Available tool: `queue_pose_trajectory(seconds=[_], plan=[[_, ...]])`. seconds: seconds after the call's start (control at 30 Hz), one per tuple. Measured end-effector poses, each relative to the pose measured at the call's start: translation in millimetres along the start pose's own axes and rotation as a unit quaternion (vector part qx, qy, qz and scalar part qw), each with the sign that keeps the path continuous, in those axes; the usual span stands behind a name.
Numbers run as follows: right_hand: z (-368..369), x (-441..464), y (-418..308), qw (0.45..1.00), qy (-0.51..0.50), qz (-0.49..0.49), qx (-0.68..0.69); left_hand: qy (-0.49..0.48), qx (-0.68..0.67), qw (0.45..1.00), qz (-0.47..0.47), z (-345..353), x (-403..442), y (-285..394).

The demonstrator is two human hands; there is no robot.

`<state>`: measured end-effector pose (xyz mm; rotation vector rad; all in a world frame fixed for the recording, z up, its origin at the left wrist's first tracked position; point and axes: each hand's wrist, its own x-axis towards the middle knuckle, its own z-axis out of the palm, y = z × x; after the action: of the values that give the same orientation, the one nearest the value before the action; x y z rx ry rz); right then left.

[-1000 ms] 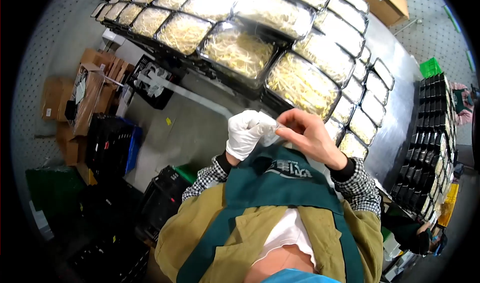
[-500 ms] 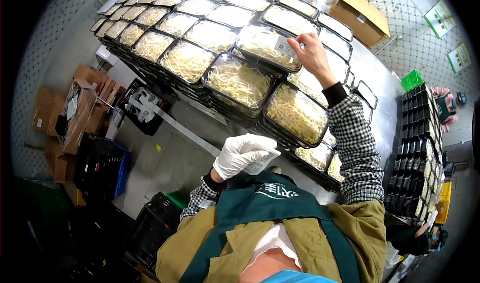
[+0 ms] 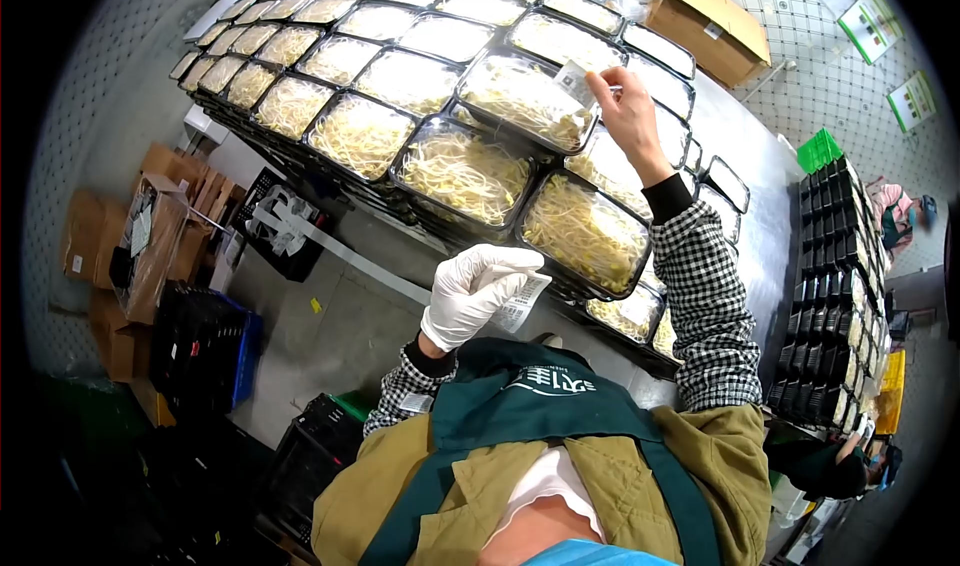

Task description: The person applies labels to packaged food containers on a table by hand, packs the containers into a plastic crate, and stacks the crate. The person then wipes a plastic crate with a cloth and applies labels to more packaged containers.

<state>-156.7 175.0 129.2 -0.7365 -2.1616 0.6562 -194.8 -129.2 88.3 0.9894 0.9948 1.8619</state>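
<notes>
– So, what are you holding, going by this view?

– Your right hand (image 3: 630, 116) is pinched narrow on one edge of a printed label (image 3: 573, 81). That label's over the right end of a wrapped sprout tray (image 3: 515, 101); can't tell if it's touching the wrap or just above it. Your left hand (image 3: 468, 296), the gloved one, is curled round some printed slips (image 3: 520, 306) near your apron (image 3: 500, 376). Could be one folded sheet, tbh, it's half hidden.

– Why grab the label by its edge though?

– My guess: it keeps your grip off most of the print and stops it crumpling. The slips sit low and close to you, probably so you needn't stretch.

– And the other trays (image 3: 465, 171)?

– Stacked in tight rows, likely to fit loads on one table (image 3: 768, 156). The one by your label sits a bit higher than its neighbours, which I reckon makes it easier to get at.

– What about the room?

– Shiny metal tabletop, cardboard box (image 3: 710, 26) past the trays, black stacks (image 3: 810, 296) off to your right with a green crate (image 3: 820, 152) at their far end. Person in pink sleeves (image 3: 891, 216) beyond those. Grey floor (image 3: 290, 351) on your left, plus a black crate (image 3: 298, 264) holding pale plastic.
</notes>
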Motion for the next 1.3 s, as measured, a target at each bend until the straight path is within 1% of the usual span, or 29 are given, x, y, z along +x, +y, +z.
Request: queue_pose_trajectory(seconds=[0.03, 0.13, 0.17, 0.2, 0.27, 0.37, 0.47, 0.5, 0.6, 0.63, 0.67, 0.7, 0.73, 0.77, 0.8, 0.83, 0.87, 0.93, 0.97, 1.0, 1.03, 1.07, 1.1, 1.13, 1.17, 1.2, 1.23, 1.27, 1.3], plan=[[0.2, 4.5, 2.2, 1.0, -0.022, -0.007, 0.013, -0.001, 0.006, 1.0, -0.009, 0.5, 1.5, -0.9], [10.0, 7.6, 2.5, 0.994, -0.049, -0.059, -0.072, 0.013, 0.008, 0.999, -0.041, 5.8, 4.3, -1.4], [16.9, 7.1, 3.6, 0.993, -0.043, -0.059, -0.091, 0.028, -0.002, 0.998, -0.053, 11.4, 5.2, 2.0], [22.7, 5.8, 2.5, 0.993, -0.043, -0.029, -0.106, 0.044, -0.013, 0.997, -0.065, 15.4, 6.3, 4.3], [32.4, -2.0, 1.8, 0.99, -0.012, -0.017, -0.142, 0.051, -0.001, 0.998, -0.046, 15.7, 7.2, 4.2], [36.5, -10.7, -7.1, 0.978, 0.011, -0.027, -0.209, 0.071, 0.024, 0.996, -0.037, 13.0, 7.2, 0.7], [31.7, -12.1, -14.7, 0.962, 0.023, -0.062, -0.267, 0.089, 0.033, 0.995, -0.032, 11.8, 8.8, -4.3], [32.5, -11.7, -12.5, 0.967, 0.022, -0.058, -0.247, 0.088, 0.046, 0.995, -0.026, 11.0, 10.2, -5.0], [19.3, -12.5, -13.9, 0.961, 0.069, -0.137, -0.23, 0.12, 0.069, 0.99, -0.01, 15.4, 14.6, 0.6], [10.3, -19.6, -21.3, 0.978, 0.051, -0.133, -0.154, 0.136, 0.073, 0.988, 0.0, 16.1, 14.8, 1.5], [0.2, -34.4, -28.2, 0.993, -0.049, -0.103, -0.018, 0.153, 0.077, 0.985, 0.01, 16.3, 14.9, 1.8], [-27.4, -50.2, -56.9, 0.943, -0.301, 0.007, 0.145, 0.183, 0.185, 0.965, 0.046, 14.8, 15.7, 0.9], [-22.8, -69.1, -54.5, 0.897, -0.36, -0.08, 0.244, 0.203, 0.176, 0.961, 0.059, 12.7, 15.5, -1.5], [-38.6, -85.1, -75.5, 0.86, -0.433, -0.078, 0.258, 0.223, 0.167, 0.958, 0.071, 10.8, 14.4, -4.7], [-53.0, -97.5, -91.4, 0.881, -0.451, -0.018, 0.14, 0.242, 0.158, 0.954, 0.084, 9.6, 15.4, -6.5], [-55.7, -103.9, -91.2, 0.887, -0.427, 0.002, 0.179, 0.228, 0.194, 0.949, 0.098, 9.3, 18.4, -5.1], [-56.9, -107.5, -88.6, 0.89, -0.401, 0.023, 0.217, 0.212, 0.182, 0.958, 0.069, 9.5, 19.9, -6.9], [-52.7, -96.8, -73.9, 0.889, -0.39, 0.06, 0.233, 0.181, 0.158, 0.971, 0.011, 9.8, 21.0, -11.6], [-52.5, -88.4, -72.0, 0.906, -0.365, 0.051, 0.207, 0.162, 0.197, 0.967, -0.006, 14.6, 22.2, -3.4], [-50.5, -79.0, -62.1, 0.917, -0.339, 0.053, 0.203, 0.148, 0.16, 0.975, -0.037, 13.2, 21.2, -3.1], [-44.7, -63.7, -46.1, 0.938, -0.25, 0.049, 0.235, 0.134, 0.122, 0.981, -0.068, 10.6, 19.0, -3.1], [-33.8, -38.2, -21.5, 0.95, -0.125, 0.01, 0.286, 0.121, 0.083, 0.984, -0.099, 7.8, 15.8, -2.8], [-45.4, -7.8, -20.0, 0.981, -0.075, 0.067, 0.166, 0.059, 0.156, 0.985, -0.054, 2.6, 12.2, 0.9], [-46.2, 21.0, -4.9, 0.993, -0.043, 0.055, 0.095, 0.012, 0.182, 0.983, -0.005, 6.7, 12.8, 13.5], [-38.0, 46.6, 16.9, 0.994, -0.027, 0.083, 0.072, -0.007, 0.159, 0.987, 0.001, 4.5, 8.7, 11.7], [-23.9, 68.8, 47.3, 0.997, -0.015, 0.078, 0.024, -0.026, 0.137, 0.99, 0.006, 3.1, 2.4, 10.0], [-13.9, 80.5, 55.3, 0.995, -0.014, 0.098, -0.022, -0.024, -0.021, 0.993, -0.113, 10.5, -0.1, 29.1], [-5.7, 87.9, 59.6, 0.991, -0.013, 0.116, -0.067, -0.037, 0.095, 0.993, -0.063, 1.3, -5.9, 15.2], [4.3, 92.3, 63.6, 0.988, -0.014, 0.12, -0.095, -0.037, 0.093, 0.99, -0.099, -5.5, -14.1, 11.8]])
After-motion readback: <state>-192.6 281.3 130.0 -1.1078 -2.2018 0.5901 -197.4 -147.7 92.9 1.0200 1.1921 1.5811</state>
